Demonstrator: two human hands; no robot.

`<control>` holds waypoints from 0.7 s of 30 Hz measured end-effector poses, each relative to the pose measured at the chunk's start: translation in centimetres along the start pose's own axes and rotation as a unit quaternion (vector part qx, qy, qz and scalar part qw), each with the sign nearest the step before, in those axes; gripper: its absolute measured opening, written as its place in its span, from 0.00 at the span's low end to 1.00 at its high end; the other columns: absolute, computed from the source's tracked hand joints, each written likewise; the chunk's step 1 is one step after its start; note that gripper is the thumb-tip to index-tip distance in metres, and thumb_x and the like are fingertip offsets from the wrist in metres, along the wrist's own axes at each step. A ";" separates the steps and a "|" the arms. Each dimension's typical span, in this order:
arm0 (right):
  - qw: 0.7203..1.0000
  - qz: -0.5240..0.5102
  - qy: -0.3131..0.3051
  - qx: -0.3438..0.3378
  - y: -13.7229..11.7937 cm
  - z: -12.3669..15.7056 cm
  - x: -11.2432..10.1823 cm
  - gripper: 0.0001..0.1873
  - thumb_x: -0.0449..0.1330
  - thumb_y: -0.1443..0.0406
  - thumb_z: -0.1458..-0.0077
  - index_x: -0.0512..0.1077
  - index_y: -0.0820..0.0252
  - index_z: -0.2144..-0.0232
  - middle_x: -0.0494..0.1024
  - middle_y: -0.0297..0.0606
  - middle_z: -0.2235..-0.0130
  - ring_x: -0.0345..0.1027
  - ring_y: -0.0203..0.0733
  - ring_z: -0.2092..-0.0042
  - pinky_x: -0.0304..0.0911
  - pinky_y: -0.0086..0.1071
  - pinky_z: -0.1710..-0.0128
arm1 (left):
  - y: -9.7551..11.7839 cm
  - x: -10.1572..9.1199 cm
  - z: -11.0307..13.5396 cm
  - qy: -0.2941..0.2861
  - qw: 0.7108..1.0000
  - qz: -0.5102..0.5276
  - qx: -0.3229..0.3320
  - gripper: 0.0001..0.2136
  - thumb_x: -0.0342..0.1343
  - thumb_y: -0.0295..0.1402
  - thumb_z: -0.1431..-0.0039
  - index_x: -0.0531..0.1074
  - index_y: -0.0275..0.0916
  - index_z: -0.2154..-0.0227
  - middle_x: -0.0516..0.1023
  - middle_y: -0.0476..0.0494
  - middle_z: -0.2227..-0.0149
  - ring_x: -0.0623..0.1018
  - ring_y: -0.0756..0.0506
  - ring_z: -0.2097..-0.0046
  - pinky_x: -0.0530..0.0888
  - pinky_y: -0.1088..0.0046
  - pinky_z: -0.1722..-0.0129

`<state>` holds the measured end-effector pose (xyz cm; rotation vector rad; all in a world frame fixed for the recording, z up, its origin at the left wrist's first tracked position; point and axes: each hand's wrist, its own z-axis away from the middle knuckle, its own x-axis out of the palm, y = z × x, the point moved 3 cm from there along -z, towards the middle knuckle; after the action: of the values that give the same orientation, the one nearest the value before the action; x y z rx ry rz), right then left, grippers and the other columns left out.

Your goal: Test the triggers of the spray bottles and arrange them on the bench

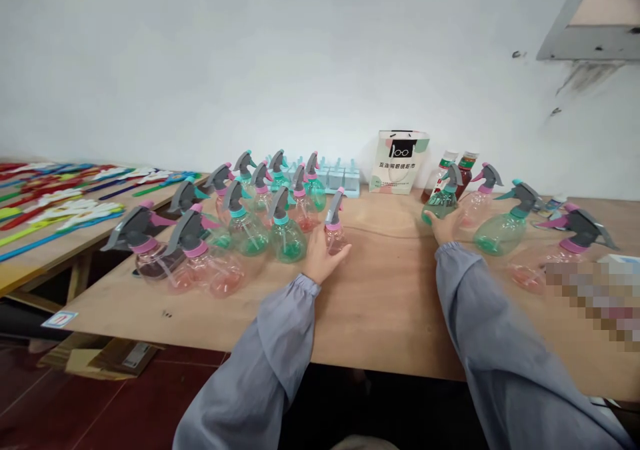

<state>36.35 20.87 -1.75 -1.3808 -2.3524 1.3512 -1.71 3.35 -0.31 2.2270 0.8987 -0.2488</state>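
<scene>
My left hand curves round the body of a pink spray bottle with a grey trigger head, its thumb out to the right and the fingers along the left side. Around a green spray bottle my right hand is placed, thumb at the left; its other fingers are partly hidden. Both bottles stand upright on the wooden table. Left of my left hand stands a group of several pink and green bottles, among them a green one. To the right of my right hand is another green bottle.
A paper bag leans against the wall, with two red-labelled packages nearby. Behind the bottles sits a light blue tray. Colourful long-handled items cover the left table. A pink bottle lies towards the right.
</scene>
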 end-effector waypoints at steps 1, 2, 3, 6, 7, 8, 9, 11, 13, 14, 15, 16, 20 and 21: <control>1.000 0.006 0.012 0.008 -0.1 0.2 -0.1 0.49 0.69 0.56 0.57 0.50 0.69 0.40 0.58 0.61 0.38 0.51 0.62 0.35 0.46 0.55 0.35 | 0.1 0.0 0.0 -0.002 1.000 -0.001 0.000 0.30 0.65 0.43 0.48 0.62 0.37 0.45 0.71 0.36 0.52 0.73 0.36 0.47 0.69 0.54 0.44; 1.000 0.009 0.021 0.015 -0.3 0.5 -0.2 0.50 0.70 0.57 0.58 0.51 0.70 0.40 0.58 0.61 0.38 0.51 0.61 0.34 0.47 0.53 0.34 | 0.1 0.0 0.0 -0.003 1.000 0.000 0.000 0.30 0.65 0.43 0.48 0.62 0.37 0.46 0.71 0.36 0.52 0.73 0.36 0.47 0.69 0.54 0.44; 0.999 0.009 0.032 0.018 -0.5 0.8 -0.4 0.50 0.70 0.57 0.59 0.52 0.71 0.40 0.58 0.61 0.38 0.50 0.60 0.34 0.47 0.52 0.34 | 0.2 0.0 0.0 -0.005 1.000 0.000 0.000 0.30 0.65 0.43 0.48 0.62 0.37 0.46 0.71 0.36 0.52 0.73 0.36 0.47 0.69 0.55 0.44; 0.999 0.007 0.044 0.005 -1.3 1.6 -0.8 0.52 0.70 0.57 0.59 0.51 0.73 0.39 0.58 0.62 0.37 0.50 0.59 0.34 0.47 0.51 0.34 | 0.4 0.0 0.1 -0.007 1.000 0.004 0.002 0.29 0.65 0.42 0.48 0.62 0.38 0.46 0.71 0.36 0.52 0.74 0.37 0.47 0.70 0.55 0.45; 0.999 0.009 0.047 0.003 -1.5 1.8 -0.9 0.52 0.70 0.57 0.60 0.52 0.73 0.40 0.59 0.61 0.38 0.51 0.59 0.35 0.48 0.52 0.34 | 0.4 0.0 0.1 -0.008 1.000 0.006 0.002 0.29 0.64 0.42 0.47 0.61 0.38 0.46 0.71 0.37 0.52 0.74 0.37 0.47 0.70 0.56 0.45; 0.999 0.010 0.052 0.003 -1.7 2.1 -1.1 0.51 0.71 0.56 0.60 0.53 0.73 0.40 0.59 0.61 0.38 0.51 0.59 0.35 0.48 0.52 0.34 | 0.5 -0.1 0.1 -0.010 1.000 0.008 0.003 0.29 0.64 0.42 0.47 0.61 0.38 0.46 0.71 0.37 0.52 0.74 0.37 0.47 0.70 0.56 0.45; 0.998 0.009 0.063 0.006 -1.8 2.3 -1.4 0.50 0.71 0.55 0.60 0.54 0.72 0.41 0.60 0.61 0.39 0.52 0.60 0.35 0.49 0.53 0.35 | 0.5 -0.1 0.1 -0.012 1.000 0.010 0.003 0.29 0.64 0.42 0.47 0.61 0.38 0.46 0.71 0.37 0.52 0.74 0.37 0.47 0.70 0.56 0.45; 0.995 -0.005 0.100 0.014 -2.0 3.0 -2.1 0.49 0.70 0.53 0.58 0.54 0.71 0.42 0.61 0.60 0.41 0.55 0.59 0.37 0.51 0.54 0.36 | 0.6 -0.2 0.2 -0.018 1.000 0.014 0.003 0.30 0.65 0.43 0.48 0.61 0.38 0.46 0.71 0.37 0.52 0.74 0.37 0.47 0.70 0.56 0.45; 0.991 -0.033 0.133 0.012 -2.5 4.1 -3.0 0.46 0.67 0.50 0.54 0.54 0.68 0.42 0.60 0.59 0.41 0.59 0.56 0.40 0.55 0.54 0.38 | 0.7 -0.3 0.3 -0.026 0.999 0.021 0.005 0.33 0.66 0.43 0.50 0.60 0.38 0.44 0.71 0.36 0.51 0.73 0.36 0.46 0.70 0.55 0.44; 0.989 -0.049 0.140 0.005 -3.0 4.9 -3.5 0.43 0.65 0.49 0.52 0.54 0.66 0.42 0.60 0.58 0.42 0.61 0.54 0.41 0.57 0.54 0.39 | 0.8 -0.3 0.4 -0.032 0.999 0.027 0.006 0.34 0.66 0.43 0.51 0.60 0.38 0.44 0.70 0.35 0.50 0.72 0.36 0.45 0.69 0.55 0.43; 0.988 -0.063 0.139 -0.006 -3.7 5.8 -4.0 0.39 0.62 0.49 0.49 0.55 0.63 0.43 0.60 0.56 0.42 0.61 0.53 0.42 0.59 0.53 0.40 | 0.9 -0.2 0.5 -0.039 0.999 0.034 0.007 0.35 0.66 0.42 0.51 0.59 0.38 0.43 0.70 0.35 0.49 0.72 0.36 0.44 0.69 0.54 0.42; 0.988 -0.079 0.131 -0.021 -4.6 6.7 -4.4 0.35 0.60 0.49 0.47 0.57 0.61 0.44 0.62 0.54 0.43 0.62 0.52 0.42 0.60 0.52 0.41 | 1.0 -0.1 0.6 -0.046 0.998 0.041 0.009 0.35 0.65 0.40 0.50 0.58 0.38 0.42 0.69 0.35 0.48 0.71 0.36 0.44 0.68 0.54 0.41; 0.976 -0.188 0.029 -0.103 -10.4 10.9 -5.0 0.22 0.55 0.51 0.41 0.62 0.56 0.49 0.66 0.47 0.47 0.63 0.49 0.43 0.62 0.48 0.43 | 1.8 0.4 1.0 -0.075 0.995 0.064 0.034 0.31 0.59 0.31 0.47 0.56 0.38 0.40 0.69 0.33 0.47 0.70 0.36 0.42 0.67 0.52 0.40; 0.968 -0.215 -0.023 -0.126 -12.2 11.9 -4.8 0.21 0.56 0.51 0.41 0.63 0.55 0.50 0.67 0.46 0.47 0.64 0.49 0.43 0.63 0.47 0.44 | 2.1 0.6 1.2 -0.079 0.994 0.066 0.041 0.32 0.58 0.30 0.47 0.56 0.38 0.39 0.69 0.33 0.47 0.70 0.36 0.42 0.67 0.52 0.40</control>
<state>25.53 7.30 1.55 -0.8086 -2.7182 0.9996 0.20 1.82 -0.27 2.2958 0.6637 -0.3997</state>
